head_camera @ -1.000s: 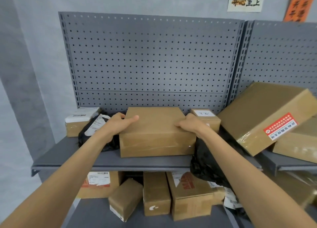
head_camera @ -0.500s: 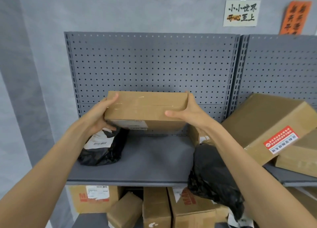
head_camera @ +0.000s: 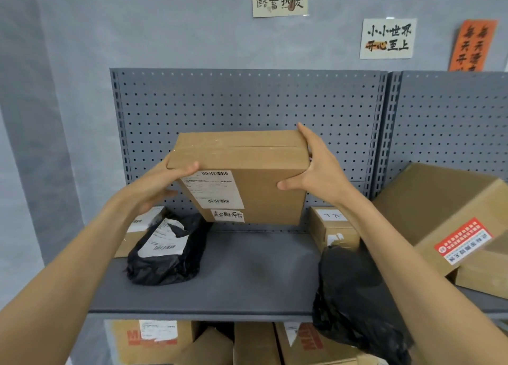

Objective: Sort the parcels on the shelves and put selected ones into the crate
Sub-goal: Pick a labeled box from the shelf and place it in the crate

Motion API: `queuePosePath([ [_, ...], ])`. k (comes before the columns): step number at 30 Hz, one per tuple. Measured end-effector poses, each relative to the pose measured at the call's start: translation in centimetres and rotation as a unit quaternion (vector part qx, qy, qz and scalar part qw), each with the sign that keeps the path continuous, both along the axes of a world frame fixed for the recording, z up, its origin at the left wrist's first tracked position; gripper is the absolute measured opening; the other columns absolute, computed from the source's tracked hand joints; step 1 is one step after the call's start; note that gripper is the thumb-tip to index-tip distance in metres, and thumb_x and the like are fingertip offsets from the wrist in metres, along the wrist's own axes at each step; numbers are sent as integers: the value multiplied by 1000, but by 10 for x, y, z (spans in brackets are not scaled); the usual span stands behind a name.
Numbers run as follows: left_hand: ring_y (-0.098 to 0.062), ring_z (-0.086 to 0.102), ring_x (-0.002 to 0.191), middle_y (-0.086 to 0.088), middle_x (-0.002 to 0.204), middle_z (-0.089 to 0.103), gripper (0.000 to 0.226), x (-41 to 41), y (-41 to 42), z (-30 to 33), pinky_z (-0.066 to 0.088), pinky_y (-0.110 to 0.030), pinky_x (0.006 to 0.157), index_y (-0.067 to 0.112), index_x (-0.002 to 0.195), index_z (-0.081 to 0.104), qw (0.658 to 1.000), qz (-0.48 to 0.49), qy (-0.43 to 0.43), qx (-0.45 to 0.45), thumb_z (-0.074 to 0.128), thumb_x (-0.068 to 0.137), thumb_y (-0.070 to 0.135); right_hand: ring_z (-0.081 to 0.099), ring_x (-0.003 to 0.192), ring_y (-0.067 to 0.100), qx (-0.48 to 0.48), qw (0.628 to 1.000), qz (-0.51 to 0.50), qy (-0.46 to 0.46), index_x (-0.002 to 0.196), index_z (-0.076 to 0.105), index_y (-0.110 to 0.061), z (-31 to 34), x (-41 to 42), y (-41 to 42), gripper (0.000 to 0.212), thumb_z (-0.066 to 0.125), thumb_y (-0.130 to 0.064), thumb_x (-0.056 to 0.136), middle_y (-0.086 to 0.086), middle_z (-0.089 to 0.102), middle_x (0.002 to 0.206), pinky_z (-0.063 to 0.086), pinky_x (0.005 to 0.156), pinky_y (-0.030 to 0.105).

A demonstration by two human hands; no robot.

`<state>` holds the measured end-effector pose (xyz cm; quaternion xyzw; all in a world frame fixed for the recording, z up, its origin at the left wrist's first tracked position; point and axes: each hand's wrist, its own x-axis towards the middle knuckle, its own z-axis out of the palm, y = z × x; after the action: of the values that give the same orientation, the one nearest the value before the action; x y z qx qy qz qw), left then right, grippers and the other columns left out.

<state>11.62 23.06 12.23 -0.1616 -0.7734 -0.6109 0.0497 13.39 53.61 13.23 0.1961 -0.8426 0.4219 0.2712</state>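
I hold a brown cardboard parcel [head_camera: 258,169] in the air above the grey shelf [head_camera: 247,271], in front of the pegboard. It is tilted so its underside faces me, showing a white shipping label and a small handwritten sticker. My left hand [head_camera: 162,183] grips its left edge and my right hand [head_camera: 313,169] grips its right side. No crate is in view.
On the shelf lie a black bagged parcel [head_camera: 167,252] at the left, another black bag [head_camera: 354,296] hanging over the front edge at the right, and a small labelled box [head_camera: 330,224]. A large tilted box [head_camera: 439,210] leans on the neighbouring shelf. Several boxes [head_camera: 255,342] fill the shelf below.
The parcel has gone from resting on the shelf to being lifted and tipped, bringing its labelled underside into view. The camera has tilted upward.
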Motion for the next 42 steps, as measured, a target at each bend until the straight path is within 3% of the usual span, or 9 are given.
queuePosePath([
  [3, -11, 49, 120, 15, 119, 63, 101, -3, -4, -4, 29, -52, 109, 41, 123, 52, 1000, -13, -1, 16, 82, 32, 74, 38, 123, 2, -53, 998, 29, -10, 153, 19, -34, 3, 2, -5, 122, 92, -21, 57, -18, 38, 138, 38, 102, 27],
  [8, -20, 67, 106, 3, 111, 72, 99, -9, -1, -5, 48, -40, 91, 24, 119, 62, 998, -32, 27, 57, 90, 32, 62, 40, 135, 13, -182, 981, 67, -20, 150, 25, -40, 6, 2, -9, 115, 90, -39, 55, -12, 35, 152, 46, 105, 46],
  [11, -22, 67, 106, -1, 115, 71, 110, -12, 0, -1, 49, -41, 93, 19, 128, 56, 995, -25, 35, 85, 92, 32, 56, 49, 125, 11, -218, 973, 75, -15, 151, 27, -32, 7, 0, -9, 106, 88, -27, 65, -8, 38, 150, 53, 96, 37],
  [14, -22, 68, 106, 0, 115, 71, 110, -12, 0, 1, 52, -41, 88, 23, 131, 51, 993, -20, 32, 111, 93, 34, 52, 55, 107, 1, -245, 967, 74, -13, 149, 32, -25, 7, -4, -10, 96, 86, -24, 69, -7, 44, 144, 54, 72, 16],
  [20, -17, 73, 84, 7, 101, 75, 106, -4, 0, -24, 59, -31, 62, 43, 116, 51, 992, -32, -9, 124, 91, 20, 60, 68, 97, 16, -375, 924, 70, -34, 137, 42, -19, 16, -9, -6, 70, 79, -28, 78, 2, 60, 124, 59, 75, 31],
  [24, -22, 73, 73, -3, 97, 76, 101, 1, -2, -36, 59, -34, 55, 38, 116, 55, 982, -22, -6, 186, 92, 25, 56, 65, 107, 16, -346, 933, 86, -50, 141, 36, -24, 10, -9, -7, 68, 72, -35, 85, 0, 54, 134, 58, 78, 31],
  [29, -21, 73, 75, -4, 102, 74, 56, 2, -1, -37, 61, -38, 61, 30, 121, 56, 964, -2, -16, 265, 71, 69, 40, 59, 120, 10, -295, 939, 169, -58, 151, 23, -42, -23, 5, -17, 78, 67, -38, 86, -10, 44, 148, 52, 98, 37],
  [35, -25, 71, 81, -9, 111, 72, 53, 12, 11, -39, 61, -41, 65, 29, 122, 56, 968, -17, -23, 249, 75, 73, 37, 58, 121, 9, -334, 923, 180, -66, 150, 22, -46, -54, 25, -9, 75, 63, -33, 89, -14, 48, 145, 47, 104, 42],
  [42, -21, 73, 78, -3, 105, 74, 50, 35, 35, -49, 60, -37, 62, 36, 121, 54, 970, -29, -22, 242, 65, 73, 43, 61, 117, 11, -343, 930, 126, -39, 145, 33, -47, -72, 60, 9, 64, 58, -21, 93, -15, 56, 137, 52, 93, 36],
])
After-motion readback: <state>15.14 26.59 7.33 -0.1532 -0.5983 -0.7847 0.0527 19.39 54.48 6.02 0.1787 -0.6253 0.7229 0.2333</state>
